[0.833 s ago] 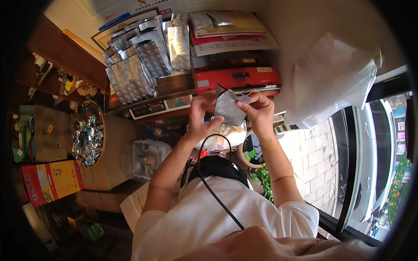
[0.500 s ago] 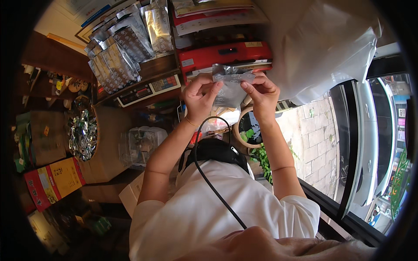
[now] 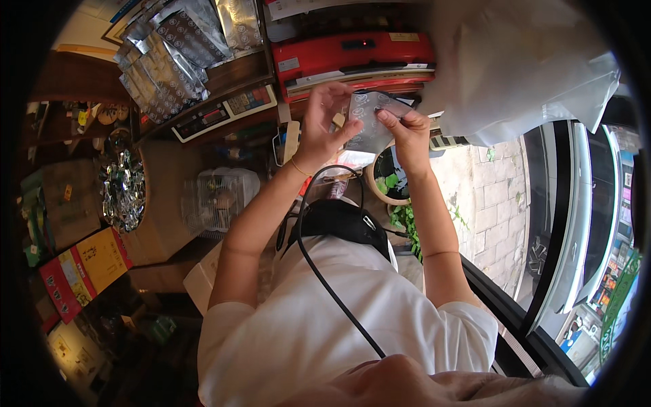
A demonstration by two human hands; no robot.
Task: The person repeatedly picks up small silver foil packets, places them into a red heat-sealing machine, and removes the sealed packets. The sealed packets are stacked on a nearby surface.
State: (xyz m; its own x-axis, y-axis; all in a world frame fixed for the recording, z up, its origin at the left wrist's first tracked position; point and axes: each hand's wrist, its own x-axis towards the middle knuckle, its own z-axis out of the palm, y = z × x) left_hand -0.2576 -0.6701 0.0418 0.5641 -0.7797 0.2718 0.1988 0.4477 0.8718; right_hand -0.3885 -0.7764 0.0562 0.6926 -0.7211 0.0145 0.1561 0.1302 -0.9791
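Observation:
A small silvery-grey foil pouch [image 3: 371, 125] with a printed pattern is held up in front of me, its top edge slightly bowed. The thumb and fingers of my right hand [image 3: 408, 134] pinch its right side. My left hand [image 3: 324, 132] is at the pouch's left edge with thumb and fingers spread apart; its fingertips are a little blurred and its thumb tip is close to or touching the pouch. Just beyond the pouch stands a red machine [image 3: 352, 57] with a metal strip along its front and a small lit display.
Several filled foil pouches [image 3: 163, 74] stand on a shelf at the far left, above a scale with a keypad [image 3: 227, 112]. A large translucent plastic bag [image 3: 522, 74] hangs at the far right. A potted plant [image 3: 390, 180], a wire cage [image 3: 220, 197] and a box of shiny packets [image 3: 122, 190] are nearer.
My left hand has let go of the pouch's left side and its fingers have spread. The pouch, still in my right hand, has turned. The view has shifted slightly.

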